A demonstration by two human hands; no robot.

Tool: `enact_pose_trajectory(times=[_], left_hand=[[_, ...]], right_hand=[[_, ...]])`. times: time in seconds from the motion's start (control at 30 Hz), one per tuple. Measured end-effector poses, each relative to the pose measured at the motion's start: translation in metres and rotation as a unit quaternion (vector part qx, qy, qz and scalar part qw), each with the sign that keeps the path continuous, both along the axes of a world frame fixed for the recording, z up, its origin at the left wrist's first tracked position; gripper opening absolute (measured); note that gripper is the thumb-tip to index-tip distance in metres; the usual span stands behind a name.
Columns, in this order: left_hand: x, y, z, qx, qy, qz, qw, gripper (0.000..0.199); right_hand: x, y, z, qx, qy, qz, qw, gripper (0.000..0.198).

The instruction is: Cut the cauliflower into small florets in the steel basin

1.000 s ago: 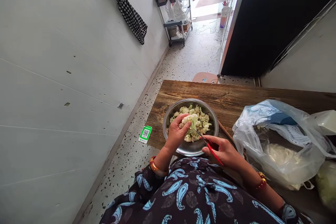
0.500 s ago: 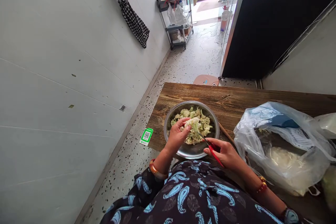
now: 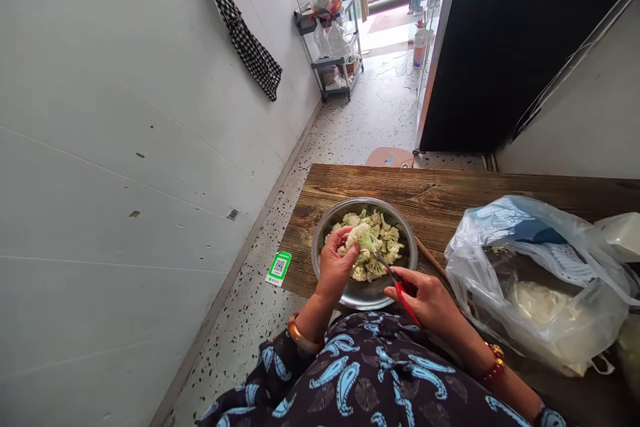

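My left hand [image 3: 337,267] is closed on a pale cauliflower piece [image 3: 364,236], held over a round metal bowl [image 3: 319,248]. In my right hand [image 3: 425,297] is a pair of scissors with red handles [image 3: 406,302]. The dark blades point up and left, their tips by the stem side of the held piece; I cannot tell whether they touch it. Cut cauliflower florets [image 3: 390,240] lie heaped in the bowl below both hands.
The bowl stands on a dark wooden table [image 3: 350,180]. Chopsticks [image 3: 431,257] lie right of it, beside a large clear plastic bag [image 3: 480,240]. A green QR card [image 3: 279,268] sits at the left edge. Beyond are a pink stool [image 3: 390,157] and a shelf cart [image 3: 330,61].
The head view has tilted slightly up. My left hand has turned the cauliflower piece a little, and the scissors have drawn slightly away from its stem.
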State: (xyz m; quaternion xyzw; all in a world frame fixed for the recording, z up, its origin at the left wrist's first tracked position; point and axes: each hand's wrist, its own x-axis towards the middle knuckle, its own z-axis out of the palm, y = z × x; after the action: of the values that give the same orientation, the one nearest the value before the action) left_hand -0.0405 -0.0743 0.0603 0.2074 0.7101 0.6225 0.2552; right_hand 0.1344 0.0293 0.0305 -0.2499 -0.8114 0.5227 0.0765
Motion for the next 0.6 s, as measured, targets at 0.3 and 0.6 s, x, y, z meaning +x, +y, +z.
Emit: enact_pose_trajectory(times=[0.3,0.6], left_hand=[[0.0011,-0.0052,-0.0071,-0.015,0.042,-0.011,0.999,0.038],[0.0049,-0.0021,-0.0042,-0.016,0.031,-0.002,0.999,0.033]], right_hand=[[-0.0036,-0.0006,-0.0024,0.017,0.010,0.019,1.000,0.043],[-0.0063,0.0003,-0.0025,0.030,-0.004,0.026,0.999,0.045]])
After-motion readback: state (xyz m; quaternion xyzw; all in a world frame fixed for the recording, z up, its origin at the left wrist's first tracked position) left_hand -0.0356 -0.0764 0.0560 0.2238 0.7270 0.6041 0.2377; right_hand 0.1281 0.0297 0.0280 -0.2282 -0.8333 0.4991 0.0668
